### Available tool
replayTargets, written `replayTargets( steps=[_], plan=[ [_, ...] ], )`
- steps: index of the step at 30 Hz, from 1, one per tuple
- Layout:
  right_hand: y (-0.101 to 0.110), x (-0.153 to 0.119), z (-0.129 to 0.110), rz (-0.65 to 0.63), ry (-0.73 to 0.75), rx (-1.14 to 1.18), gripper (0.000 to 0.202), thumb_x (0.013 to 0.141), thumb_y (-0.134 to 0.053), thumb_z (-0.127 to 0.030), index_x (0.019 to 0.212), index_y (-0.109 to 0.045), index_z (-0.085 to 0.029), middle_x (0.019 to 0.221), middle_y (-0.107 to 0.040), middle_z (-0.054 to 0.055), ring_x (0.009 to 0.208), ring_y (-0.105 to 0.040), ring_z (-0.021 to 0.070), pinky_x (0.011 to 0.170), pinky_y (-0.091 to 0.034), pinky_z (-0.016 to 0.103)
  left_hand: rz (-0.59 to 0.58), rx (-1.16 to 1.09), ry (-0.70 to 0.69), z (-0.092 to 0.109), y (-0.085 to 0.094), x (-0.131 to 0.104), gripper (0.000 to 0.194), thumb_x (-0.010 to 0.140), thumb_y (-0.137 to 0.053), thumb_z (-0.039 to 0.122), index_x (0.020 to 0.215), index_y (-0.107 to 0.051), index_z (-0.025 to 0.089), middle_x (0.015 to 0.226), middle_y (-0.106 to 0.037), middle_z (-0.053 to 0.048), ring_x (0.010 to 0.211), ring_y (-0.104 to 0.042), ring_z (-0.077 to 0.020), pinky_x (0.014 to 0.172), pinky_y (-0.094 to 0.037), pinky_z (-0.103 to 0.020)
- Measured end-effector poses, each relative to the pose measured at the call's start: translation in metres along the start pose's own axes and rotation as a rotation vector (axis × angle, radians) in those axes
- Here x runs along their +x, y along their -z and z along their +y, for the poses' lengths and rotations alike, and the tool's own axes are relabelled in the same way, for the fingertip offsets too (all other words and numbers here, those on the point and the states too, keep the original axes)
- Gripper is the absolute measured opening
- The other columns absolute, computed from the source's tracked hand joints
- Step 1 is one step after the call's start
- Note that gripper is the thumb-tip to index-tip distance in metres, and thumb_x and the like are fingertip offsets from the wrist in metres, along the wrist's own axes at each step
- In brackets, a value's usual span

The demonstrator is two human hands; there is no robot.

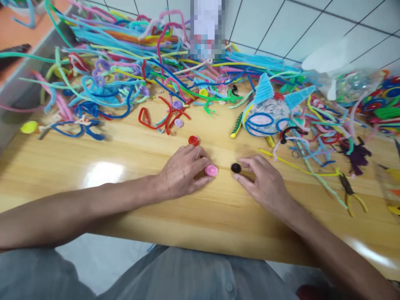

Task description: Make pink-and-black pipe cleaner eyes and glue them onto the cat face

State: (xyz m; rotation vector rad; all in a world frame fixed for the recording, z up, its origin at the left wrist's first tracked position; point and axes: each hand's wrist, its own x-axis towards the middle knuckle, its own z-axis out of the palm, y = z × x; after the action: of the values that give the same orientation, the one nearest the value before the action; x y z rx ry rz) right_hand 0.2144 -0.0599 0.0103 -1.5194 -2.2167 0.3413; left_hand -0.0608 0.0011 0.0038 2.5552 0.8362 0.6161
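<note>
A pink rolled pipe-cleaner disc (pixel 211 170) is between the thumb and index finger of my left hand (pixel 184 173), low over the wooden table. To the right, my right hand (pixel 265 181) has its thumb and fingertips around a small black round piece (pixel 236 168), which looks like a tight coil. The two pieces are a short gap apart. Just beyond my left knuckles lies a red rolled disc (pixel 193 140). Farther back are two small purple coils, one of them a purple disc (pixel 178 123), beside bent red pipe cleaners (pixel 167 121).
A heap of colourful pipe cleaners (pixel 125 37) covers the table's back. At the right stand a clear ball with blue pipe-cleaner horns (pixel 267 116) and yellow-handled pliers (pixel 351 193). A green-and-yellow tool handle (pixel 237 125) lies near the ball. A grey bin wall (pixel 18 108) borders the left.
</note>
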Motion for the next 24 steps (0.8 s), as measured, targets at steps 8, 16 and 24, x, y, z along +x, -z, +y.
replayTargets(
  steps=[8,16,24],
  plan=[
    [0.006,0.005,0.003,-0.067,-0.010,0.052,0.008,0.097,-0.067,-0.026,0.104,-0.065,-0.024,0.094,-0.072,0.005,0.086,-0.070,0.0233,0.073,-0.056,0.038,-0.011,-0.055,0.027,-0.002,0.000,0.002,0.016,0.099,-0.064,0.032,0.102,-0.072,0.019,0.107,-0.072,-0.010,0.100,-0.064,-0.0246,0.091,-0.050,-0.042],
    [-0.003,0.020,-0.036,-0.101,0.129,0.088,0.013,0.098,-0.067,-0.025,0.111,-0.063,-0.023,0.098,-0.072,0.007,0.089,-0.069,0.0237,0.075,-0.055,0.038,-0.053,-0.046,0.035,-0.001,0.000,0.004,0.020,0.099,-0.063,0.036,0.105,-0.073,0.019,0.109,-0.072,-0.011,0.101,-0.062,-0.0259,0.088,-0.048,-0.041],
    [-0.018,0.031,-0.037,-0.119,0.118,0.090,0.014,0.098,-0.067,-0.025,0.111,-0.063,-0.023,0.103,-0.072,0.008,0.093,-0.070,0.0238,0.079,-0.057,0.038,-0.060,-0.050,-0.008,-0.005,0.001,0.002,0.020,0.096,-0.064,0.034,0.107,-0.070,0.018,0.109,-0.070,-0.012,0.101,-0.062,-0.0265,0.087,-0.048,-0.041]
  ],
)
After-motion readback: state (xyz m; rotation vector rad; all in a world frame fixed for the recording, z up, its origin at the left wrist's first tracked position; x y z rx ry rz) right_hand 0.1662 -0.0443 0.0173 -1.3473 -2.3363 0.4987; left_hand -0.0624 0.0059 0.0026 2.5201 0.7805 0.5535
